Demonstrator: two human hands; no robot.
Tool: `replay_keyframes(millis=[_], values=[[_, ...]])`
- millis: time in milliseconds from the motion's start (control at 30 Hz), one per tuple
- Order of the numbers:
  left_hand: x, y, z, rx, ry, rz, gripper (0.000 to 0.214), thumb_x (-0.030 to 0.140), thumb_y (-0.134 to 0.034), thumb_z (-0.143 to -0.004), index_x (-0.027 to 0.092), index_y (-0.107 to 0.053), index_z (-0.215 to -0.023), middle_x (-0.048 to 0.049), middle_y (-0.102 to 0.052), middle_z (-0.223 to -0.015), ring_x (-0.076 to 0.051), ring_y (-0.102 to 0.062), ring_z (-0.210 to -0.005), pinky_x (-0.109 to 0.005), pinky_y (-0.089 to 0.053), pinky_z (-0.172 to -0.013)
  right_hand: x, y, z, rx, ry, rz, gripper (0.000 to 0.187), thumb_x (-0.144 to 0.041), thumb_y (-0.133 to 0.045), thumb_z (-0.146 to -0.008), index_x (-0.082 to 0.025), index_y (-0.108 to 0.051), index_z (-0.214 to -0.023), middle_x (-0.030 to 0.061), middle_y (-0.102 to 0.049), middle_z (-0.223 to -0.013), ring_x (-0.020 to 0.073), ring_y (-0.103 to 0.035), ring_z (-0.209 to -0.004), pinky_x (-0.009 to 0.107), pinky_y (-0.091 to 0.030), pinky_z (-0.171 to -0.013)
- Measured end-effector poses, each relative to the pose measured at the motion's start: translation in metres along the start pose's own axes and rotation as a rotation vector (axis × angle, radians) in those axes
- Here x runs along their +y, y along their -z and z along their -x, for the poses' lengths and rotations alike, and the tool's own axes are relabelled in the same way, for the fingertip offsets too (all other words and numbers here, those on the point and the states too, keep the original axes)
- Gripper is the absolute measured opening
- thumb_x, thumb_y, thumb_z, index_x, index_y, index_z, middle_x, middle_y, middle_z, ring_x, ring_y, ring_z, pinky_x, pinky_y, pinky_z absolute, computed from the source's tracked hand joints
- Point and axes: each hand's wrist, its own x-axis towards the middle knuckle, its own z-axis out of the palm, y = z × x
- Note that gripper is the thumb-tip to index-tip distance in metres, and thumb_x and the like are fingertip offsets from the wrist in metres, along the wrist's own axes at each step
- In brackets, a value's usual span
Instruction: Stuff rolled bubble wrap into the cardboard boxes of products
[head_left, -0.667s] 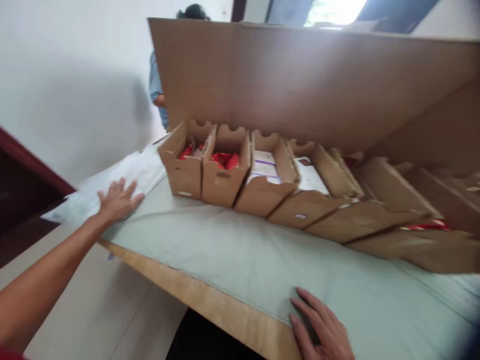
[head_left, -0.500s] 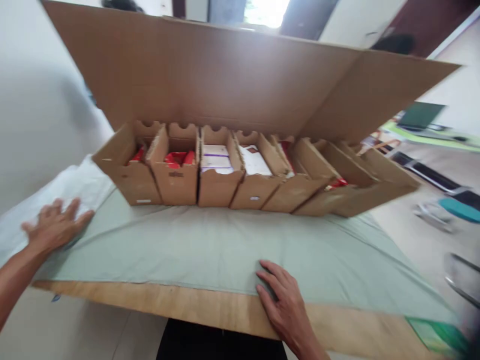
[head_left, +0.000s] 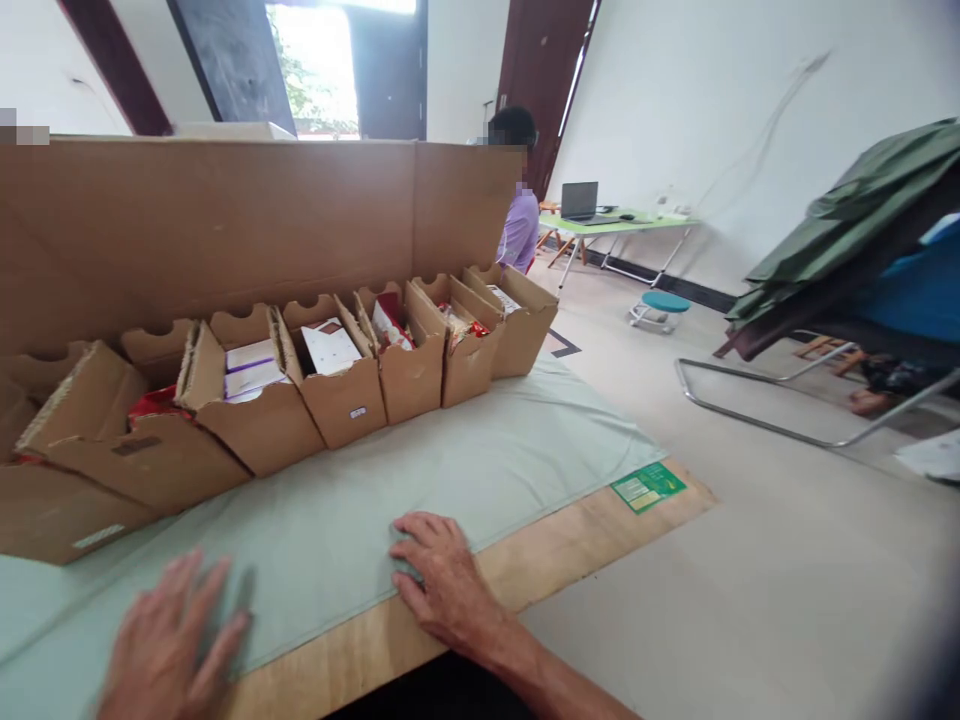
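Observation:
My left hand (head_left: 169, 645) is over the pale green cloth (head_left: 322, 535), slightly smeared by motion, its fingers apart and nothing in it. Resting on the cloth near the table's front edge, my right hand (head_left: 442, 580) has bent, parted fingers and is free of any object. Beyond both hands stands a row of several open cardboard bins (head_left: 412, 385). One bin holds white boxes with purple edges (head_left: 251, 375); beside it another contains a white sheet or packet (head_left: 332, 347). Red packaging (head_left: 155, 403) shows in a bin further left. A tall cardboard panel (head_left: 315, 220) rises behind the row.
A green card (head_left: 649, 487) lies at the right corner of the wooden tabletop (head_left: 585, 535). Past the panel is a person in a purple top (head_left: 519, 228). A laptop (head_left: 583, 203) is on a green table; a teal stool (head_left: 664, 305) and a draped chair (head_left: 855, 270) stand on the floor.
The view has swung to the right. My left hand has come off the white plastic-like sheet to the cloth, closer to my right hand, which stays by the table's front edge.

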Motion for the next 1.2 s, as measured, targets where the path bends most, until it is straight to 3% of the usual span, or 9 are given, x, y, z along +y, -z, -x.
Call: replay_keyframes(millis=[100, 200, 333, 533, 667, 800, 900, 1033, 1200], values=[[0.058, -0.037, -0.034, 0.070, -0.140, 0.143, 0.060, 0.050, -0.047, -0.093, 0.040, -0.049, -0.152, -0.0093, -0.052, -0.158, -0.036, -0.047, -0.147, -0.059, -0.042, -0.118, -0.001, -0.003, 0.004, 0.008, 0.005, -0.041, 0.019, -0.021, -0.070, -0.092, -0.026, -0.071, -0.110, 0.0024, -0.066, -0.137, 0.0230, -0.055, -0.131, 0.042, -0.041, -0.110], [0.114, -0.050, -0.081, 0.014, -0.183, 0.167, 0.058, 0.049, -0.041, -0.098, 0.025, -0.056, -0.148, -0.0136, -0.049, -0.160, -0.032, -0.043, -0.150, -0.053, -0.042, -0.120, 0.001, -0.001, 0.009, 0.050, 0.026, -0.119, 0.024, -0.020, -0.068, -0.092, -0.026, -0.070, -0.115, 0.0034, -0.067, -0.136, 0.0217, -0.058, -0.127, 0.040, -0.043, -0.109], [0.157, -0.067, -0.124, -0.093, -0.225, 0.076, 0.055, 0.044, -0.041, -0.099, 0.020, -0.061, -0.144, -0.0147, -0.055, -0.155, -0.033, -0.049, -0.146, -0.053, -0.041, -0.120, 0.031, 0.037, 0.006, 0.151, 0.027, -0.209, 0.028, -0.019, -0.060, -0.093, -0.026, -0.071, -0.117, 0.0057, -0.071, -0.132, 0.0218, -0.064, -0.123, 0.040, -0.047, -0.109], [0.153, -0.098, -0.123, -0.039, -0.284, -0.007, 0.053, 0.044, -0.043, -0.100, 0.020, -0.062, -0.143, -0.0154, -0.055, -0.155, -0.035, -0.050, -0.144, -0.059, -0.041, -0.117, 0.108, 0.184, -0.065, 0.381, -0.146, 0.038, 0.038, -0.023, -0.053, -0.094, -0.021, -0.065, -0.129, 0.0069, -0.077, -0.108, 0.0216, -0.072, -0.090, 0.037, -0.058, -0.087], [0.149, -0.102, -0.120, -0.016, -0.299, -0.022, 0.053, 0.045, -0.042, -0.102, 0.020, -0.062, -0.144, -0.0154, -0.055, -0.155, -0.035, -0.050, -0.144, -0.059, -0.042, -0.116, 0.133, 0.254, -0.142, 0.236, -0.395, 0.417, 0.062, -0.020, -0.052, -0.096, -0.019, -0.039, -0.157, 0.0076, -0.077, -0.113, 0.0263, -0.071, -0.104, 0.037, -0.054, -0.091], [0.150, -0.101, -0.121, -0.008, -0.300, -0.025, 0.053, 0.047, -0.042, -0.103, 0.022, -0.061, -0.145, -0.0146, -0.055, -0.156, -0.034, -0.049, -0.144, -0.057, -0.040, -0.117, 0.152, 0.268, -0.186, 0.138, -0.466, 0.505, 0.050, -0.015, -0.060, -0.089, -0.017, -0.061, -0.139, 0.0139, -0.076, -0.122, 0.0322, -0.067, -0.116, 0.037, -0.052, -0.090], [0.149, -0.103, -0.121, 0.001, -0.303, -0.017, 0.052, 0.046, -0.043, -0.103, 0.022, -0.061, -0.145, -0.0145, -0.055, -0.156, -0.034, -0.049, -0.144, -0.057, -0.040, -0.118, 0.162, 0.267, -0.187, 0.112, -0.497, 0.567, 0.034, -0.017, -0.057, -0.092, -0.016, -0.070, -0.123, 0.0156, -0.074, -0.126, 0.0313, -0.067, -0.117, 0.035, -0.051, -0.087], [0.147, -0.104, -0.120, 0.015, -0.304, -0.003, 0.052, 0.046, -0.044, -0.102, 0.021, -0.062, -0.144, -0.0149, -0.055, -0.155, -0.034, -0.050, -0.143, -0.057, -0.041, -0.116, 0.157, 0.273, -0.150, 0.126, -0.522, 0.637, 0.030, -0.022, -0.054, -0.095, -0.018, -0.071, -0.119, 0.0143, -0.074, -0.124, 0.0304, -0.068, -0.115, 0.034, -0.050, -0.082], [0.149, -0.100, -0.120, 0.021, -0.320, -0.003, 0.054, 0.047, -0.043, -0.101, 0.018, -0.064, -0.141, -0.0175, -0.057, -0.153, -0.036, -0.052, -0.140, -0.059, -0.043, -0.114, 0.122, 0.268, -0.068, 0.108, -0.521, 0.702, 0.026, -0.026, -0.053, -0.097, -0.021, -0.073, -0.114, 0.0099, -0.079, -0.107, 0.0286, -0.073, -0.098, 0.033, -0.048, -0.074]])
